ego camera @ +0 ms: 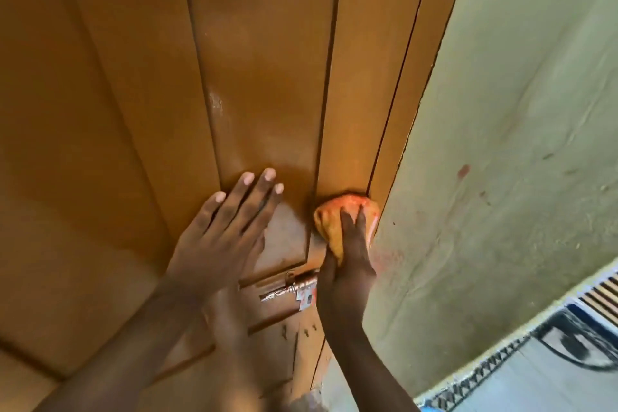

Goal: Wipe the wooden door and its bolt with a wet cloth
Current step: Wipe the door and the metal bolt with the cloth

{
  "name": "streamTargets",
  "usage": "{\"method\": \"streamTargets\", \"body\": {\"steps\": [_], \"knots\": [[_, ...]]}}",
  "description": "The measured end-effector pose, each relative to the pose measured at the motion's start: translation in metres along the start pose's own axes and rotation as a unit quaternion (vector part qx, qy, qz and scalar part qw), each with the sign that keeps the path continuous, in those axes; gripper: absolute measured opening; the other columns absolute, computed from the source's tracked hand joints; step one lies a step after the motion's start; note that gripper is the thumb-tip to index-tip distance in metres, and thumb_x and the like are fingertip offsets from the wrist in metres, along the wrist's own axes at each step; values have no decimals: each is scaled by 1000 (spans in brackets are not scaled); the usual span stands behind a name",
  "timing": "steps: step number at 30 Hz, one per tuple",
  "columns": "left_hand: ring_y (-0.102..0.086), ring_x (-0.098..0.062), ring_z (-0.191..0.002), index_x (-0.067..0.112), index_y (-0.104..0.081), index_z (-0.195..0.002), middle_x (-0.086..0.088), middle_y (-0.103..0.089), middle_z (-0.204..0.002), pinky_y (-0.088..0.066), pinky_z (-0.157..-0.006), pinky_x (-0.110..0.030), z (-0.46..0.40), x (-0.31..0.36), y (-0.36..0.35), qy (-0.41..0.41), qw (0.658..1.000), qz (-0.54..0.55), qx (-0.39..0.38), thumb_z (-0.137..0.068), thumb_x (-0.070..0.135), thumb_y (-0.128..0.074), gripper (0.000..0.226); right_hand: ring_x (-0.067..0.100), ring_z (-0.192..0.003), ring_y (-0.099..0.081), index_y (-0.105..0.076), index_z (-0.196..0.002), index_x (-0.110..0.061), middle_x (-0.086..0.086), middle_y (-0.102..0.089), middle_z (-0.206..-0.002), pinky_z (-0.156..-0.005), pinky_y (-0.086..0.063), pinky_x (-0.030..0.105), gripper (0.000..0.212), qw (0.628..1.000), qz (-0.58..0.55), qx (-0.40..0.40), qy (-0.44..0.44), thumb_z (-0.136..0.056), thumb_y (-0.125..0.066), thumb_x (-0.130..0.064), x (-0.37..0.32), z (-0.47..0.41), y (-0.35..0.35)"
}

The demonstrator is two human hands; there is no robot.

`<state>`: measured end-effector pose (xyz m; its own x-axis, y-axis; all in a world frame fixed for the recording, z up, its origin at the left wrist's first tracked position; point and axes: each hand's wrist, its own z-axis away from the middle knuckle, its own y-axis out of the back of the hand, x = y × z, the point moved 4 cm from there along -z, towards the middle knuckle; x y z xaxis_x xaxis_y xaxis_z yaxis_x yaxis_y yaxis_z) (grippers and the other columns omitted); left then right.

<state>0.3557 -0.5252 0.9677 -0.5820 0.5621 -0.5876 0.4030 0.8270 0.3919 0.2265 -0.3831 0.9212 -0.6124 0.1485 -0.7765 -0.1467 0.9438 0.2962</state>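
The right hand is gripping a bunched orange cloth against the glossy brown wooden door at its right edge, just above the metal bolt; the left hand is lying open and flat.

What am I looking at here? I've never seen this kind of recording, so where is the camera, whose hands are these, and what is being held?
There is no machine: a person wears one wide-angle camera on the head, so you see their own two arms reaching forward. The view tilts up along a brown wooden door, which fills most of the picture; the wide lens bends its lines. The left hand lies flat and open against the door panel and holds nothing. The right hand presses a bunched orange cloth against the door's right edge, by the frame. Just below and between the hands is the metal bolt, partly hidden by the right hand. To the right is a pale green wall, and patterned flooring shows in the bottom right corner.
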Motion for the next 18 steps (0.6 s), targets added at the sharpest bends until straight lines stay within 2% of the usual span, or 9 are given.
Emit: {"method": "streamTargets", "body": {"steps": [1, 4, 6, 8, 10, 13, 14, 15, 18], "knots": [[-19, -29, -161, 15, -26, -168, -11, -19, -175, -20, -125, -43, 1, 0, -1, 2, 1000, -1, 3, -106, 46, -46, 72, 4, -104, -64, -44, -154, -23, 10, -58, -148, -93, -50, 10, 59, 1000, -7, 5, -18, -96, -50, -14, 7, 2, 2], [-19, -28, -160, 17, -27, -168, -10, -19, -175, -12, -127, -43, 0, 0, -2, -3, 999, -31, 11, -106, 49, -47, 73, 15, -106, -66, -51, -149, -21, 7, -69, -130, -94, -60, 39, 49, 988, -53, 55, -137, -101, -53, -11, 13, -12, -1], [-21, -27, -159, 17, -28, -168, -10, -21, -174, -12, -126, -44, 0, 0, -1, 7, 999, -40, 19, -105, 50, -47, 73, 26, -120, -64, -48, -151, -21, 9, -65, -138, -99, -57, 48, 50, 983, -34, 54, -174, -102, -53, -10, 2, -26, -12], [-23, -27, -158, 17, -29, -167, -10, -22, -174, -13, -125, -43, 1, 1, -2, 2, 999, -42, 29, -105, 51, -49, 74, 34, -141, -50, -39, -156, -21, 11, -50, -155, -111, -48, 50, 58, 992, -4, 49, -112, -101, -50, -5, -10, -27, -17], [-23, -26, -158, 18, -30, -167, -9, -23, -174, -12, -125, -43, -1, 0, -1, 4, 998, -45, 32, -104, 51, -50, 74, 34, -150, -37, -37, -157, -17, 10, -33, -165, -113, -44, 43, 65, 999, 47, 18, -7, -96, -46, 1, -8, -12, -15], [-23, -26, -158, 19, -32, -167, -8, -25, -173, -11, -126, -43, 1, 3, -1, 10, 998, -51, 31, -102, 50, -52, 75, 31, -144, -45, -42, -154, -9, 13, -37, -162, -103, -51, 22, 69, 995, 60, -13, 80, -87, -48, 8, 12, 0, 2], [-23, -27, -158, 19, -32, -167, -8, -26, -173, -11, -126, -44, 0, 3, -1, 10, 998, -54, 30, -102, 50, -52, 75, 27, -137, -54, -44, -153, -8, 15, -44, -157, -99, -54, 17, 68, 997, 41, -2, 68, -88, -50, 11, 18, -5, 5], [-23, -27, -158, 19, -32, -167, -8, -26, -173, -10, -127, -44, 0, 3, -1, 10, 998, -56, 28, -102, 49, -51, 74, 23, -130, -60, -46, -152, -10, 15, -52, -152, -95, -57, 21, 67, 999, 19, 10, 39, -89, -53, 13, 20, -11, 5], [-23, -27, -158, 18, -30, -167, -8, -25, -173, -9, -127, -45, -1, 2, 1, 13, 998, -54, 23, -103, 49, -48, 74, 29, -136, -56, -45, -152, -19, 8, -56, -150, -104, -55, 47, 62, 996, -13, 32, -80, -96, -58, 4, 15, -24, -13]]}}
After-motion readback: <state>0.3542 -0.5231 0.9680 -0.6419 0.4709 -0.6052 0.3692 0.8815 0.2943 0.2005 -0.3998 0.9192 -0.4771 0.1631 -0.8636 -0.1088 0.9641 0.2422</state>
